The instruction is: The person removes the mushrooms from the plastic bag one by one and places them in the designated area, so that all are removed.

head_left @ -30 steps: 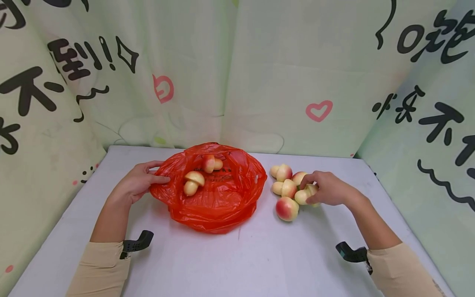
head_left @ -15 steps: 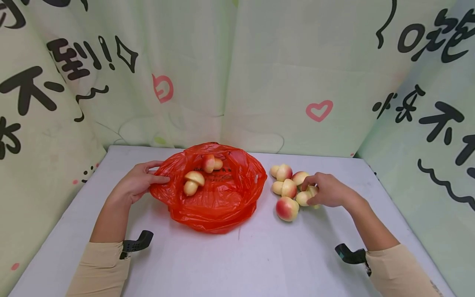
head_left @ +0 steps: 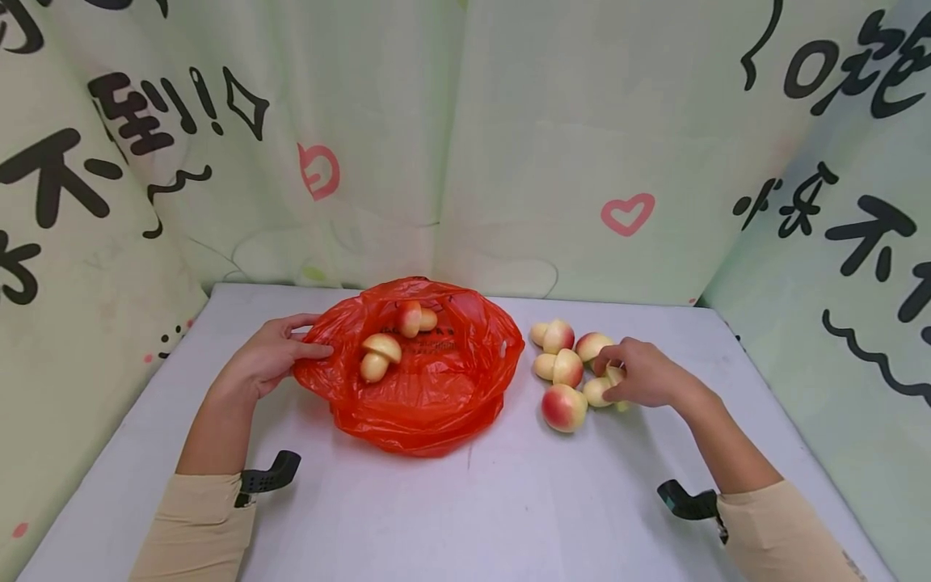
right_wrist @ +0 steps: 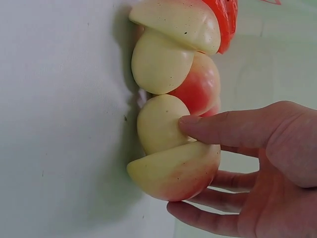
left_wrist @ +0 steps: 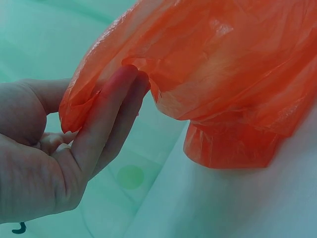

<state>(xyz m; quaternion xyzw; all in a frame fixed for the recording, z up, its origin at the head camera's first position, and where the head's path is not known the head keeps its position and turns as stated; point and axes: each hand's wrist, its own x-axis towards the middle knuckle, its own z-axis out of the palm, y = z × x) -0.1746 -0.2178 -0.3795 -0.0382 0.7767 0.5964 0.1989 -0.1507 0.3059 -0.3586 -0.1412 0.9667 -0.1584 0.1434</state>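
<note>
My left hand (head_left: 271, 356) pinches the left rim of a red plastic bag (head_left: 429, 412), thumb on one side and fingers on the other. The bag lies with its mouth spread wide. Inside it are a yellowish toy mushroom (head_left: 374, 369) and a red-tinged one (head_left: 410, 320). To the right of the bag, my right hand (head_left: 643, 372) grips a pale mushroom with a reddish cap (right_wrist: 173, 173); its thumb is on the stem and its fingers curl behind the cap. Several similar mushrooms (head_left: 563, 409) are clustered beside this hand, on its left.
All of this is on a white table (head_left: 480, 517). A pale green curtain (head_left: 524, 162) with black lettering and pink hearts encloses the back and both sides. Black wrist-worn devices (head_left: 271, 473) stick out at both forearms.
My right hand has shifted slightly to the right and toward me, with the gripped mushroom moving a little away from the cluster. My left hand and the bag have stayed in place.
</note>
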